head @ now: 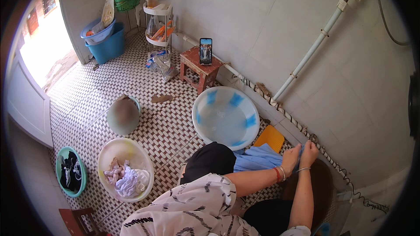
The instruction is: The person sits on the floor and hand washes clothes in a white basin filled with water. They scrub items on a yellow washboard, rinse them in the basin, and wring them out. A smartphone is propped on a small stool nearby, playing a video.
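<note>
My left hand (291, 160) and my right hand (309, 154) are close together at the lower right, both closed on a light blue cloth (262, 158). The cloth trails from my fists to the left, down past my knee beside a large basin. A dark brown container (323, 183) lies below my hands, partly hidden by my arms. The large white basin (197, 127) with blue patches holds what looks like water. A yellow plastic dustpan or scoop (271, 138) lies between the basin and the cloth.
A pale basin of light clothes (104, 177) and a green basin of dark clothes (83, 173) stand at the left. A red wooden stool (197, 59) bears a phone (205, 51) near the wall. Pipes (308, 52) run along the wall. A blue tub (105, 50) and a white rack (158, 43) stand farther back.
</note>
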The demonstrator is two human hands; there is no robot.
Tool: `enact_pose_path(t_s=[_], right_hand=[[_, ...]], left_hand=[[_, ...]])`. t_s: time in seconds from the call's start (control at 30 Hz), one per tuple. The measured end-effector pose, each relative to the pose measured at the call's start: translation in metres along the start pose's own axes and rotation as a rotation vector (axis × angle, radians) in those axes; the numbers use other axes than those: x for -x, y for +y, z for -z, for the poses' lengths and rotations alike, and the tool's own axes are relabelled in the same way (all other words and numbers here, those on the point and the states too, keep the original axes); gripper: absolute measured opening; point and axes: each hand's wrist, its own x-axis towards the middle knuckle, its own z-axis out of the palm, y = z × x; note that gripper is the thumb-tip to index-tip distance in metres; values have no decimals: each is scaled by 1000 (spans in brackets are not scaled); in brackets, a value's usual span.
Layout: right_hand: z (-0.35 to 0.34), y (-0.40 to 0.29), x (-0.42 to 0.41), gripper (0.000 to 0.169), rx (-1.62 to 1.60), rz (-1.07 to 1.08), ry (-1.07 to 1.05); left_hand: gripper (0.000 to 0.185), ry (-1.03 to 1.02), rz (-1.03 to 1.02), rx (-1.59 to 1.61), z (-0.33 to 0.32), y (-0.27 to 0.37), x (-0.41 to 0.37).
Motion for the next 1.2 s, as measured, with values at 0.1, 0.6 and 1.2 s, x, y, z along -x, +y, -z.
enact_pose_path(t_s=[0.1, 0.6, 1.2], right_hand=[[-7, 4, -3, 32, 30, 184, 39], [-13, -2, 20, 33, -92, 32, -125], [-1, -46, 45, 32, -30, 155, 50]], left_hand=[[33, -14, -200, -417, -1, -9, 3], [37, 7, -419, -929, 10, 8, -1], [35, -574, 87, 529, 25, 7, 33]])
